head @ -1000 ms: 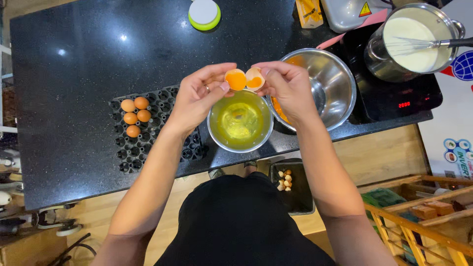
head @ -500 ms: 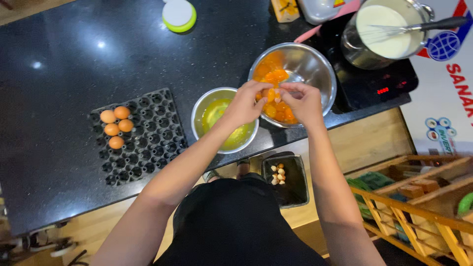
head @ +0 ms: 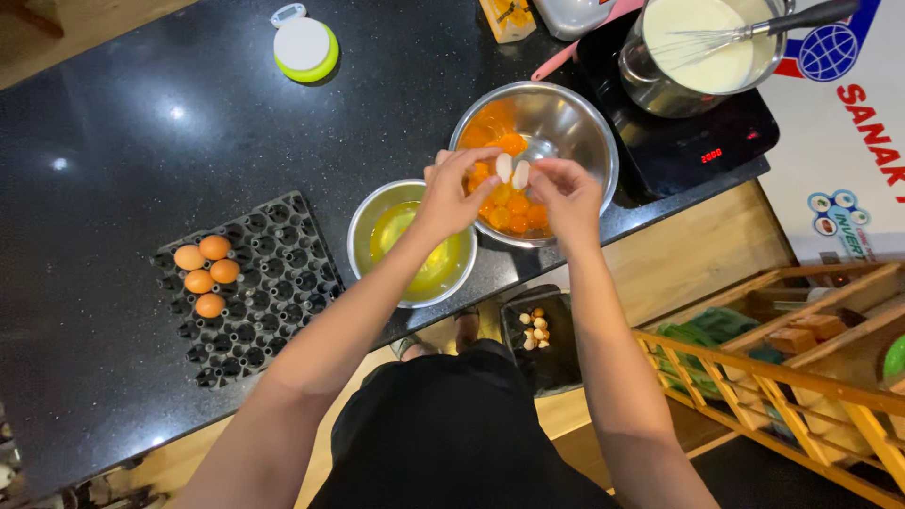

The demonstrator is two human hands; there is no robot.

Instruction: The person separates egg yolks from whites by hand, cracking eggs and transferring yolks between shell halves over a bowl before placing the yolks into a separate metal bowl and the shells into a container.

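A: What do the hands hold?
B: The left hand (head: pixel 451 193) and right hand (head: pixel 566 193) each pinch a pale, curved eggshell half (head: pixel 512 172) between them.
A: Below them?
B: A shiny steel bowl (head: pixel 575 127) of round orange yolks (head: pixel 514 207); left of the left hand, a smaller steel bowl (head: pixel 363 240) of glossy whites.

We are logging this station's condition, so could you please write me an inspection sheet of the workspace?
Surface: black speckled counter.
Job's things: eggshell halves over the yolk bowl; bowl of whites; egg tray holding four eggs.
Clutter: round white-green gadget; pot with whisk on cooktop.
Hands: left hand and right hand each grip a shell half.
Cables: nothing seen.
Surroundings: bin of shells, wooden rack.
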